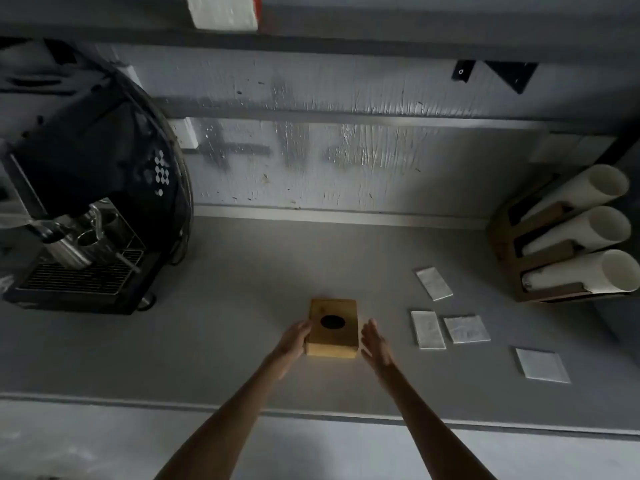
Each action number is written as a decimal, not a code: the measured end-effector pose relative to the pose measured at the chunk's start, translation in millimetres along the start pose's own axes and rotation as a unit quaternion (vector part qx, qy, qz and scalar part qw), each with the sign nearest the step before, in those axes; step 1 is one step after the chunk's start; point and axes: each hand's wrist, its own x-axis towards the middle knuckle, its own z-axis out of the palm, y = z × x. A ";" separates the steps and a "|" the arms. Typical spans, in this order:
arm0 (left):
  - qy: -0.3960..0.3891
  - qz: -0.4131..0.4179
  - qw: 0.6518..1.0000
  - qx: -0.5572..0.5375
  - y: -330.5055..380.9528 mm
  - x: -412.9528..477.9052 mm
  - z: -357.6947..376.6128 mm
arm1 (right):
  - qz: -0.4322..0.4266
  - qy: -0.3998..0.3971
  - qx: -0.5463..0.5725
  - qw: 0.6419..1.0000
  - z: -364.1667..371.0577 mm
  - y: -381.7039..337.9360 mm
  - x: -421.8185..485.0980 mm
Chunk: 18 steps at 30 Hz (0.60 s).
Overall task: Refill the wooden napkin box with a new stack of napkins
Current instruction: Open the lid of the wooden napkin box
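Observation:
The wooden napkin box [333,328] stands on the grey counter [221,334] in the middle of the view, its lid showing a dark oval hole. My left hand [293,342] rests against the box's left side, fingers curled around its near left corner. My right hand [375,342] hovers just right of the box with fingers spread, a small gap between them. Several white napkin stacks lie to the right: one stack [428,329], a second [466,329], a third farther back [434,283] and one nearest me [542,364].
A black espresso machine [86,202] with a metal drip tray fills the left of the counter. A wooden cup dispenser [554,247] with three white cup stacks stands at the right. The grey wall runs behind, and the counter's front edge [311,412] crosses below my forearms.

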 end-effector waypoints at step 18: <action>0.014 0.076 0.983 0.164 -57.6 -57.8 48.0 | -0.114 0.019 -0.270 0.956 -54.0 44.2 -57.0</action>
